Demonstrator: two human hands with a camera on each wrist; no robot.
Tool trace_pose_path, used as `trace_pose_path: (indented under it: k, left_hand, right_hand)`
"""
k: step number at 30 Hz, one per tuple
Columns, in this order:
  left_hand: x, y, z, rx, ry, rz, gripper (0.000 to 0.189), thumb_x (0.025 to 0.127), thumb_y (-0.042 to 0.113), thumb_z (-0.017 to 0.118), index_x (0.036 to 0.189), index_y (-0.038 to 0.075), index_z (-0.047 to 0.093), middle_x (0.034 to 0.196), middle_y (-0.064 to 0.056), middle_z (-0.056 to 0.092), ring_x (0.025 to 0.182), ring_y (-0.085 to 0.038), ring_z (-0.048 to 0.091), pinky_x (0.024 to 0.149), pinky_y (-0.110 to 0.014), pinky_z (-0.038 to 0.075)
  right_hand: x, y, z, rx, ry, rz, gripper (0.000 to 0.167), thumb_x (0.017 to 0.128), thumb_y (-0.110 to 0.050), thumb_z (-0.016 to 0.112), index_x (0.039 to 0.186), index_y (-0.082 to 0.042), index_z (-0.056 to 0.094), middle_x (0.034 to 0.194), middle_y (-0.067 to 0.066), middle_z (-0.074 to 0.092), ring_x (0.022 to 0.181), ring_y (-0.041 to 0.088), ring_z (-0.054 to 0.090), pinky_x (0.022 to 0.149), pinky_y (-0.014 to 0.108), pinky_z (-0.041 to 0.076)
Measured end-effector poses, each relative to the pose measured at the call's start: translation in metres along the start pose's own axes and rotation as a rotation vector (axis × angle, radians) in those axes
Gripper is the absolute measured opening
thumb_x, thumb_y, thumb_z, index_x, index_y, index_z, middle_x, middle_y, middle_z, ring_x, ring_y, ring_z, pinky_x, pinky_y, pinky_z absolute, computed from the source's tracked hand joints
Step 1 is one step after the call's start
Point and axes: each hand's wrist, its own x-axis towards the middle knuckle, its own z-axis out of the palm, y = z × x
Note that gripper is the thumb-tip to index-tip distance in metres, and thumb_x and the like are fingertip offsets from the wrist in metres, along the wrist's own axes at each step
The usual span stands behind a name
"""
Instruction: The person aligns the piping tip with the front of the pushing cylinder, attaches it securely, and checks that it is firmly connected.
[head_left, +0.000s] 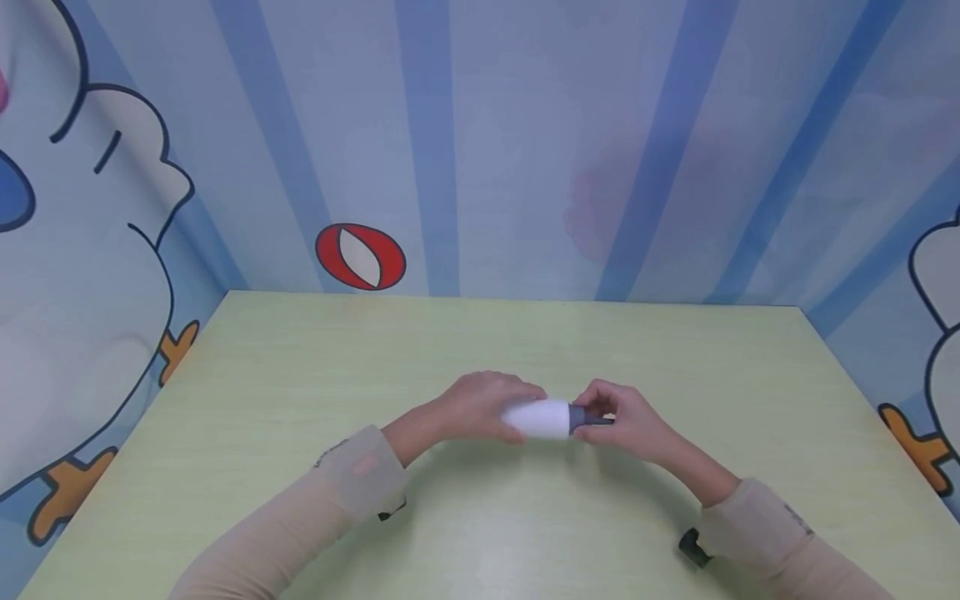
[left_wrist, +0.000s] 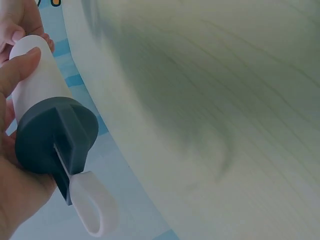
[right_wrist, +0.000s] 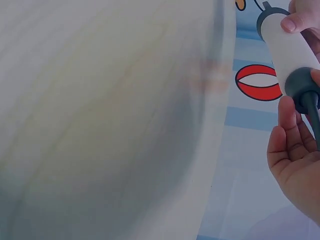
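A white tube with dark grey ends [head_left: 543,418] is held level above the table between both hands. My left hand [head_left: 483,406] grips its white body, thumb on the near side. In the left wrist view, the end by the left palm is a round dark grey cap [left_wrist: 52,132] with a raised, slotted grip. From that slot sticks out a white loop [left_wrist: 95,205]. My right hand [head_left: 626,421] pinches the opposite dark grey end [right_wrist: 301,82] between thumb and fingers. A thin grey stem [right_wrist: 311,110] juts from that end past the right fingers.
Beneath the hands lies a pale green tabletop [head_left: 360,358]. A blue striped wall [head_left: 510,150] with cartoon prints, among them a red and white oval [head_left: 390,258], borders its back and sides. Both sleeves have cuffs with a small black piece [head_left: 695,548] near the wrist.
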Motion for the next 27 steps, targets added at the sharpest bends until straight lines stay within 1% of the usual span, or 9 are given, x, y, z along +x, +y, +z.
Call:
trace_pose_path:
  k: [4, 7, 10, 12, 15, 19, 23, 27]
  left_hand:
    - [-0.002, 0.003, 0.002, 0.038, 0.009, 0.021, 0.05, 0.075, 0.031, 0.069, 0.121, 0.021, 0.053, 0.112, 0.001, 0.06, 0.094, -0.013, 0.055, 0.078, -0.03, 0.045]
    - [-0.003, 0.004, 0.003, 0.058, 0.014, 0.031, 0.049, 0.075, 0.032, 0.068, 0.121, 0.021, 0.053, 0.112, 0.001, 0.06, 0.094, -0.013, 0.056, 0.077, -0.03, 0.045]
    - [-0.003, 0.003, 0.004, 0.07, 0.01, 0.023, 0.05, 0.074, 0.032, 0.069, 0.12, 0.022, 0.053, 0.112, 0.001, 0.06, 0.095, -0.013, 0.056, 0.077, -0.03, 0.046]
    - [-0.002, 0.001, 0.005, 0.079, 0.005, 0.004, 0.05, 0.073, 0.033, 0.069, 0.12, 0.022, 0.054, 0.111, 0.002, 0.06, 0.093, -0.012, 0.056, 0.077, -0.029, 0.046]
    - [0.005, -0.003, 0.004, 0.056, 0.0, -0.046, 0.051, 0.072, 0.034, 0.071, 0.118, 0.021, 0.054, 0.11, 0.004, 0.06, 0.091, -0.011, 0.055, 0.078, -0.029, 0.045]
    - [0.015, -0.012, 0.002, -0.01, -0.001, -0.108, 0.05, 0.07, 0.031, 0.073, 0.115, 0.018, 0.054, 0.108, 0.004, 0.06, 0.09, -0.012, 0.053, 0.079, -0.03, 0.044]
    - [0.026, -0.021, 0.001, -0.035, -0.015, -0.151, 0.049, 0.07, 0.03, 0.074, 0.113, 0.017, 0.055, 0.107, 0.003, 0.06, 0.09, -0.013, 0.053, 0.08, -0.031, 0.044]
    - [0.035, -0.029, -0.001, -0.044, -0.033, -0.187, 0.047, 0.07, 0.028, 0.074, 0.112, 0.018, 0.055, 0.107, 0.002, 0.06, 0.091, -0.014, 0.053, 0.082, -0.032, 0.043]
  right_hand:
    - [0.0, 0.001, 0.0, 0.043, -0.004, 0.04, 0.019, 0.072, -0.004, 0.068, 0.088, 0.002, 0.058, 0.083, 0.009, 0.06, 0.07, 0.011, 0.055, 0.061, 0.023, 0.049]
    - [-0.001, 0.001, 0.001, 0.078, -0.012, 0.054, 0.02, 0.072, -0.003, 0.067, 0.088, 0.005, 0.058, 0.083, 0.007, 0.06, 0.07, 0.009, 0.055, 0.06, 0.023, 0.049]
    - [-0.001, 0.002, 0.002, 0.091, -0.018, 0.06, 0.022, 0.072, -0.004, 0.067, 0.089, 0.006, 0.058, 0.083, 0.008, 0.06, 0.07, 0.008, 0.055, 0.059, 0.023, 0.048]
    - [0.0, 0.004, 0.002, 0.08, -0.021, 0.07, 0.022, 0.073, -0.004, 0.067, 0.091, 0.005, 0.057, 0.086, 0.01, 0.06, 0.072, 0.009, 0.055, 0.06, 0.023, 0.049]
    - [0.007, 0.007, 0.001, 0.063, -0.021, 0.082, 0.024, 0.075, -0.005, 0.066, 0.094, 0.004, 0.056, 0.093, 0.015, 0.059, 0.078, 0.011, 0.057, 0.064, 0.024, 0.049]
    - [0.018, 0.013, -0.003, 0.053, -0.01, 0.09, 0.025, 0.077, -0.005, 0.065, 0.098, 0.004, 0.055, 0.1, 0.02, 0.058, 0.083, 0.015, 0.058, 0.068, 0.023, 0.049]
    - [0.03, 0.019, -0.004, 0.027, -0.001, 0.111, 0.024, 0.076, -0.005, 0.065, 0.098, 0.002, 0.056, 0.1, 0.018, 0.059, 0.084, 0.016, 0.058, 0.071, 0.025, 0.048]
    - [0.043, 0.022, -0.004, -0.033, 0.006, 0.117, 0.023, 0.075, -0.005, 0.066, 0.096, 0.002, 0.058, 0.098, 0.017, 0.061, 0.085, 0.018, 0.058, 0.072, 0.027, 0.048]
